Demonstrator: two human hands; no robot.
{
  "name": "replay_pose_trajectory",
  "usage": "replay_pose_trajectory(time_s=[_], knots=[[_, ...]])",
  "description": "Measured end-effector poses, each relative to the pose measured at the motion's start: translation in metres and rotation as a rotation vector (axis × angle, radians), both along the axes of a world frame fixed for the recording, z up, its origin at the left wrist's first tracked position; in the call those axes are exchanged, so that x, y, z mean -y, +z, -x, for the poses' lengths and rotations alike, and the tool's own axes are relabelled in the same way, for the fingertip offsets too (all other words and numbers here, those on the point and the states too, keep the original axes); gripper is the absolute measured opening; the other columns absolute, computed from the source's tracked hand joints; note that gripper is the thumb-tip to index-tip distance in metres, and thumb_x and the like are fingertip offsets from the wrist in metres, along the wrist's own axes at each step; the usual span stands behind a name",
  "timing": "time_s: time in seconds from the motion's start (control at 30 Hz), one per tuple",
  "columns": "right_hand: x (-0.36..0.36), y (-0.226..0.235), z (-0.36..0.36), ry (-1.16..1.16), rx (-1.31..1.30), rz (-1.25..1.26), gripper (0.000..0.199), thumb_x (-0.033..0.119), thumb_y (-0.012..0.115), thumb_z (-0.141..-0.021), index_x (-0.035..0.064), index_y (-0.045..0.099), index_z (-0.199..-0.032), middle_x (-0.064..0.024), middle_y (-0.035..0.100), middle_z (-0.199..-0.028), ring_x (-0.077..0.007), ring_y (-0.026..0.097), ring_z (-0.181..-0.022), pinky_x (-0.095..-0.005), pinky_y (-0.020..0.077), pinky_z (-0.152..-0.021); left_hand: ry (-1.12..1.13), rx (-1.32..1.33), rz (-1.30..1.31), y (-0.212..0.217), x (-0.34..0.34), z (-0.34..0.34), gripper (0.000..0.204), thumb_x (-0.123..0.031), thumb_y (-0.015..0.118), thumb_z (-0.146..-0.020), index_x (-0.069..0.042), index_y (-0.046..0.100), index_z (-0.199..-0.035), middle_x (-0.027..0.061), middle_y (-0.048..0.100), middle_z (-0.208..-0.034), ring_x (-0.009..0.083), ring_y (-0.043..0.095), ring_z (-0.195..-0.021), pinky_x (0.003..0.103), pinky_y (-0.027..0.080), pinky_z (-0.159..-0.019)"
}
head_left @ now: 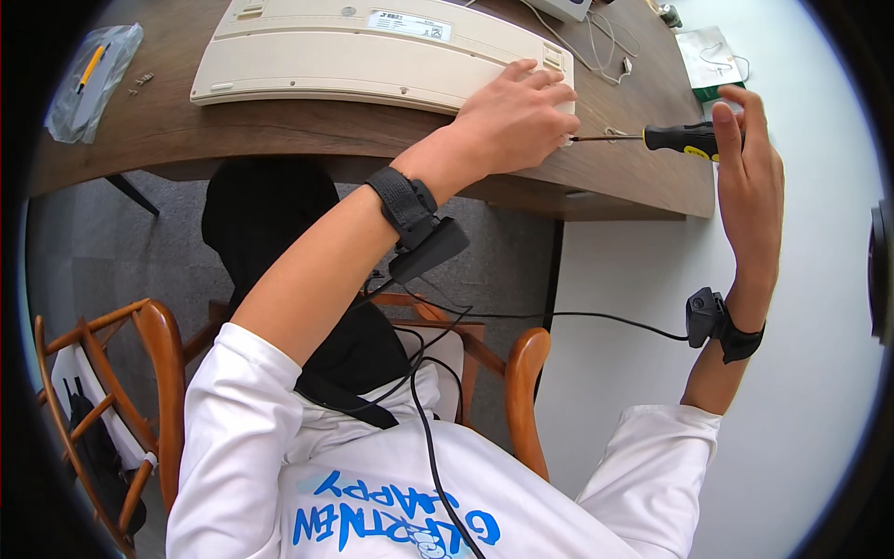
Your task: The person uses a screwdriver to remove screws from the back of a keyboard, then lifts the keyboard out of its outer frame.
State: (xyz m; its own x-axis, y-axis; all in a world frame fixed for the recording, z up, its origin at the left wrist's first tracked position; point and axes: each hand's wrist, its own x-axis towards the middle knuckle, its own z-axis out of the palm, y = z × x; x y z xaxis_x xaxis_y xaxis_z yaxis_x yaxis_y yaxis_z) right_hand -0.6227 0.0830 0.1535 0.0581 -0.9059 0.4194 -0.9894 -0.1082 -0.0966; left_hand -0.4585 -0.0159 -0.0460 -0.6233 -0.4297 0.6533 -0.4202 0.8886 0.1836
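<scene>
A cream keyboard [372, 70] rests with its underside up on the wooden table, showing a label, rubber feet and screw holes. My left hand [517, 116] lies over its right end, fingers bent around the near right corner; the thumb tip is hard to make out. To the right, my right hand [748, 149] has the black and yellow handle of a screwdriver [684, 139] against its palm, with thumb and fingers pointing upward. The screwdriver's shaft lies level and points left. Its tip meets the keyboard's corner right beside my left fingertips.
At the far left of the table [168, 121] lie a clear bag [91, 88] with an orange-yellow cutter [91, 67] and several small screws [142, 82]. Cables [610, 56] trail behind the keyboard. A paper bag [710, 63] stands beyond the right edge. Wooden chair arms [528, 382] flank me.
</scene>
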Motion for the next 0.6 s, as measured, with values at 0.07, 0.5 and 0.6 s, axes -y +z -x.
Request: replay_pose_trajectory(time_s=[0.07, 0.5, 0.6], knots=[[-0.001, 0.009, 0.003, -0.255, -0.024, -0.227, 0.033, 0.035, 0.059, -0.1, 0.0053, 0.061, -0.113, -0.0084, 0.062, -0.08, -0.0144, 0.056, -0.067, -0.0265, 0.0434, -0.062, -0.002, 0.004, -0.002, 0.001, -0.001, 0.001, 0.014, -0.026, 0.064, -0.092, -0.019, 0.072, -0.102, 0.0031, 0.061, -0.125, 0.0261, 0.051, -0.129, 0.047, 0.034, -0.114], [-0.008, 0.0, 0.008, -0.183, 0.05, 0.002, 0.033, 0.035, 0.054, -0.102, 0.0044, 0.065, -0.1, -0.0057, 0.063, -0.076, -0.0122, 0.051, -0.065, -0.0276, 0.0409, -0.062, -0.014, -0.004, -0.052, 0.002, -0.001, -0.002, 0.015, -0.026, 0.064, -0.092, -0.019, 0.073, -0.102, 0.0038, 0.062, -0.126, 0.0262, 0.051, -0.13, 0.047, 0.033, -0.114], [-0.013, 0.0, 0.013, -0.192, 0.062, 0.039, 0.033, 0.036, 0.055, -0.102, 0.0046, 0.064, -0.099, -0.0051, 0.063, -0.076, -0.0117, 0.049, -0.065, -0.0267, 0.0398, -0.062, -0.021, -0.028, -0.067, 0.004, -0.002, 0.0, 0.016, -0.028, 0.066, -0.091, -0.019, 0.073, -0.102, 0.0039, 0.062, -0.125, 0.0264, 0.051, -0.13, 0.046, 0.033, -0.115]])
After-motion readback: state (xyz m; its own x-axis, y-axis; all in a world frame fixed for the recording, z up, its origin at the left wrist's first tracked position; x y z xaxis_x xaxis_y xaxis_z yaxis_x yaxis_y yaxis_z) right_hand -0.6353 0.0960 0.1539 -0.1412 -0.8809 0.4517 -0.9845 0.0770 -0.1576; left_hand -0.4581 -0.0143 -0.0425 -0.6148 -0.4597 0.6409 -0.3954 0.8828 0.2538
